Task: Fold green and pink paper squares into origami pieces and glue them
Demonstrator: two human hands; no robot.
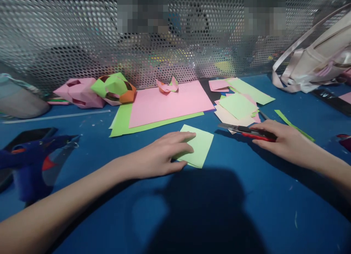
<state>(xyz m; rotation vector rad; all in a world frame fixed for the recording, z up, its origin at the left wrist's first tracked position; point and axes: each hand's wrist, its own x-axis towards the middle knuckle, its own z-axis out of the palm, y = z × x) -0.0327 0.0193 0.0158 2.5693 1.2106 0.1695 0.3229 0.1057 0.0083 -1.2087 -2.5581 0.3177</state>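
My left hand point(167, 151) lies with its fingers stretched out over a pale green paper square point(201, 146) on the blue table. The edge of another sheet shows beneath that square. In my right hand point(285, 138) is a utility knife point(246, 131) with a red and black body, its metal blade pointing left. The knife is just above the table, close to the front of a pile of cut paper pieces point(237, 105) in pale green, cream and pink.
Pink sheets point(170, 104) lie on green sheets point(120, 124), with a small folded paper piece point(168, 85) on top. Folded pink point(82, 93) and green-orange point(116, 87) paper shapes stand behind. A blue glue gun point(33, 162) is left, a bag point(318, 60) right, a perforated metal panel point(82, 38) behind.
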